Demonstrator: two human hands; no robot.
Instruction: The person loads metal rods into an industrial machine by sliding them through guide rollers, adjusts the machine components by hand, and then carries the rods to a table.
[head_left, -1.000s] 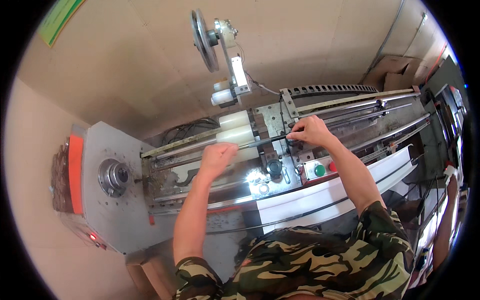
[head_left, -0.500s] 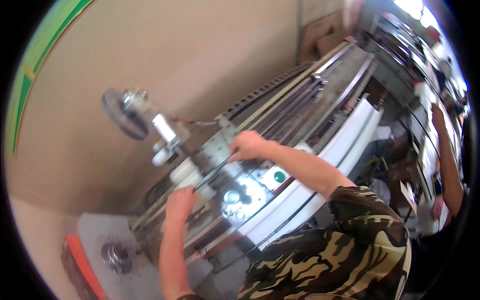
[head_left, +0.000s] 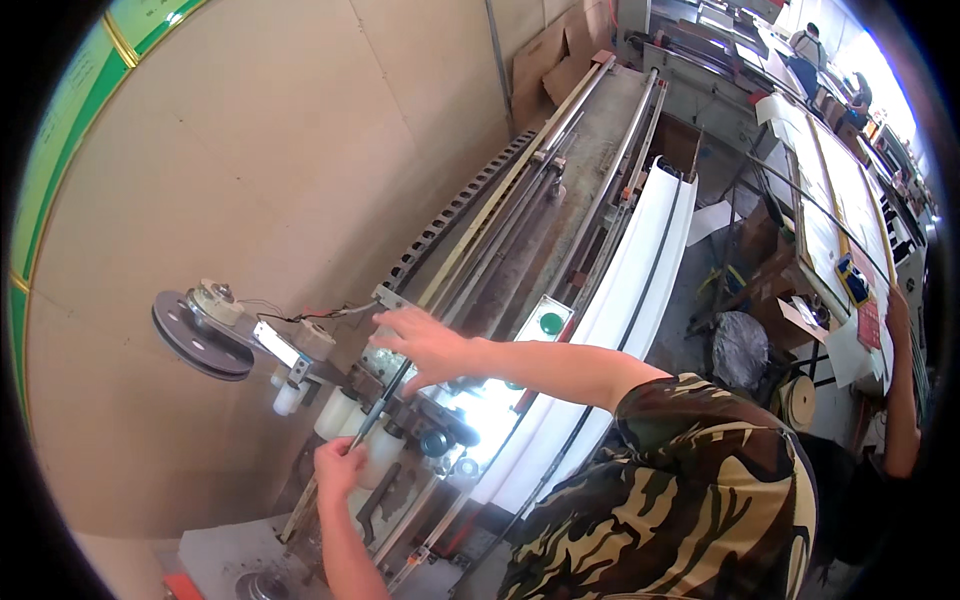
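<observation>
The left hand (head_left: 340, 464) is pinching the near end of a slender dark rod (head_left: 373, 413) between thumb and fingertips, its grip narrow and closed. The right hand (head_left: 425, 345) is spreading wide at the rod's far end, thumb and fingers standing well apart around it; whether any finger is touching the rod is hard to tell from this angle. The rod is lying on a slant between the two hands, above the long machine, with white rollers (head_left: 383, 455) sitting just below and beside it. A dark round knob (head_left: 436, 443) is standing to the right of the rollers, near a plate that is throwing back a strong glare. To the left, a grey disc wheel (head_left: 200, 337) is hanging on its bracket in front of the wall. Beyond the right hand, a black cable chain (head_left: 456, 208) is running along the machine's far side, and a green button (head_left: 551, 323) is showing above the right forearm. A long white trough (head_left: 640, 275) is curving along the near side. At the far right, another person's forearm (head_left: 902, 375) is reaching beside a worktable covered with white sheets.
</observation>
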